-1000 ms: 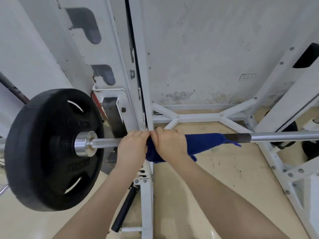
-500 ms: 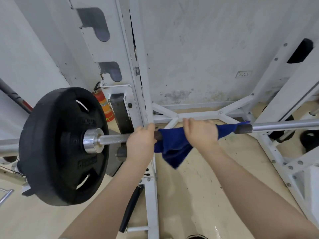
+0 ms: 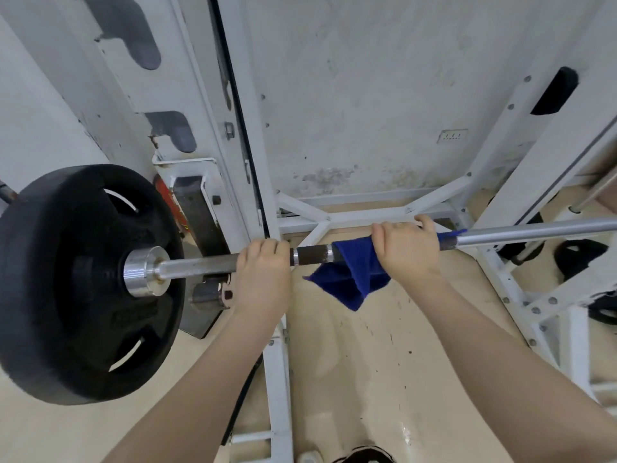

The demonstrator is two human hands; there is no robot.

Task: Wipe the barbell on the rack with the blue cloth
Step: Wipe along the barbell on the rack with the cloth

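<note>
Far left: round black weight plate with slotted grips, seated on the sleeve of a long steel barbell against a shiny silver collar. Behind it, a white painted steel rack with dark notched hooks up its upright. Next along the bar, left hand, fingers curled fully over the bare shaft just right of the rack upright, nothing else in its grip. Between the two hands, a short dark knurled stretch of bar with a bright ring, uncovered. Then the dark blue terry cloth, draped over the bar, its loose corner hanging in a point below the shaft toward the cream floor. Right hand clamped closed over bar and cloth together, the cloth bunched under the palm, most of it spilling out on the left side of the hand, only a small blue tip peeking out on the right. Beyond, smooth silver bar running off to the right edge.
</note>
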